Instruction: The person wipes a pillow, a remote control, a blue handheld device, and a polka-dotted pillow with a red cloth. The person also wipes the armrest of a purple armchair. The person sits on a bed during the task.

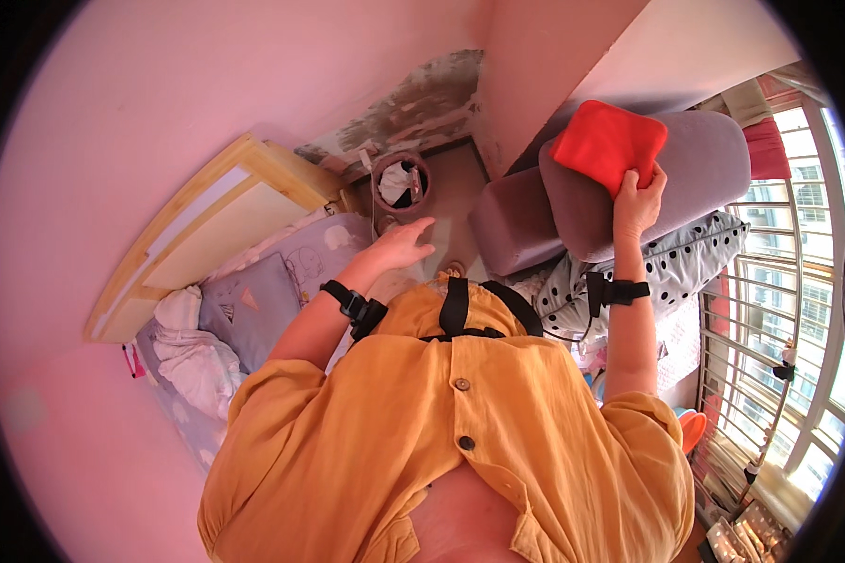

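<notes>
My right hand [639, 200] grips the near corner of a folded red cloth [609, 144], with the thumb on top. The cloth lies over or just above the mauve upholstered sofa [704, 155]; whether it touches the sofa cannot be told. My left hand [403, 243] holds nothing, its fingers apart, above the floor beside the bed. Beyond it stands a round pink bin [401, 204] with white and dark things inside. Black straps with small devices are on both my forearms.
On the left is a bed with a wooden headboard [204, 225], a grey pillow [253, 302] and a crumpled white cloth [201, 359]. A mauve ottoman [514, 222] and a black-dotted white fabric item [697, 260] adjoin the sofa. A barred window [760, 302] runs along the right.
</notes>
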`<action>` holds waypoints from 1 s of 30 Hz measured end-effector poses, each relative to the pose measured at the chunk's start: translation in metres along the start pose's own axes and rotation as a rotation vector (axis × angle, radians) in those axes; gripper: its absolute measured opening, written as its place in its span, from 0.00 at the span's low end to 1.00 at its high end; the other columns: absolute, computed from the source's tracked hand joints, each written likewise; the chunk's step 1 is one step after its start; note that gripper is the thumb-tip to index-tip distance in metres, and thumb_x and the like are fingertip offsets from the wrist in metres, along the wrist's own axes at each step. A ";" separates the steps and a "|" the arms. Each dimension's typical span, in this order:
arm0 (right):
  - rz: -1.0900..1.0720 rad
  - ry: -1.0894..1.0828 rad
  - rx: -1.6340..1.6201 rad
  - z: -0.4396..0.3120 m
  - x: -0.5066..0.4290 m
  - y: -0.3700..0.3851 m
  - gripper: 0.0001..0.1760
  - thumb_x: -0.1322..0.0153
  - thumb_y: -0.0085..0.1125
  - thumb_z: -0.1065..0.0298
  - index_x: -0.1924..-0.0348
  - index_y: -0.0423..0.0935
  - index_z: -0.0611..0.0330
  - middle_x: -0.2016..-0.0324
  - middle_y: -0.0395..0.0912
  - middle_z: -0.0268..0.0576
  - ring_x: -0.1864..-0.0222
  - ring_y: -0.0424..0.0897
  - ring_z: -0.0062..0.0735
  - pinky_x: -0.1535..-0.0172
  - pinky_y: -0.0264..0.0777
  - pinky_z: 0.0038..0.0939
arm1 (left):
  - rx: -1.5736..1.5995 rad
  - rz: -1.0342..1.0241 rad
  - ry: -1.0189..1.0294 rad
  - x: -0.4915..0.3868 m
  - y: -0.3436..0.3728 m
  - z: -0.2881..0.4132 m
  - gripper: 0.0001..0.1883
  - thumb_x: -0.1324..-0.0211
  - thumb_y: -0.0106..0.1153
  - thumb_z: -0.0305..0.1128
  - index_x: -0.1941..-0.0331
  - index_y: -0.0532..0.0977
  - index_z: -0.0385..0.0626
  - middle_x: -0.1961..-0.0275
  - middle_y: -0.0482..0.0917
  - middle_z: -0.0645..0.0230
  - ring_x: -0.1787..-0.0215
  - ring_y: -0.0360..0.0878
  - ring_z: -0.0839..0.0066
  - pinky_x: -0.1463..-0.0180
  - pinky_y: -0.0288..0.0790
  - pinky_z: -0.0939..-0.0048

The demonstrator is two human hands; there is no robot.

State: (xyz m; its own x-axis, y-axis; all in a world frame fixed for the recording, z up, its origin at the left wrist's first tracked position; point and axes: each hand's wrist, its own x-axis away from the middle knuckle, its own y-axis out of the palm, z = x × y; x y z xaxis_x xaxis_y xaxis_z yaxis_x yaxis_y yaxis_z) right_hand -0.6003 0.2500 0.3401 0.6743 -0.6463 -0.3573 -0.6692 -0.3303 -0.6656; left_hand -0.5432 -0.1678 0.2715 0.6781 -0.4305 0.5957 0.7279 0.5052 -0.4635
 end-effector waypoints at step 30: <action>0.018 -0.095 0.003 0.017 0.005 -0.002 0.22 0.23 0.56 0.66 0.39 0.73 0.68 0.49 0.79 0.56 0.47 0.78 0.47 0.40 0.70 0.42 | 0.117 0.109 -0.291 -0.071 -0.047 -0.120 0.30 0.33 0.59 0.47 0.31 0.70 0.48 0.44 0.85 0.54 0.42 0.82 0.53 0.40 0.75 0.56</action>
State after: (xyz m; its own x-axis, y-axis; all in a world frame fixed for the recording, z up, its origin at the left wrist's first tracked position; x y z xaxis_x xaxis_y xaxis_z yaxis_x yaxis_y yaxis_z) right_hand -0.5906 0.2589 0.3283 0.6889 -0.5841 -0.4292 -0.6805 -0.3173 -0.6605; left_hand -0.6129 -0.2508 0.1720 0.6817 -0.1458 0.7170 0.6247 0.6261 -0.4666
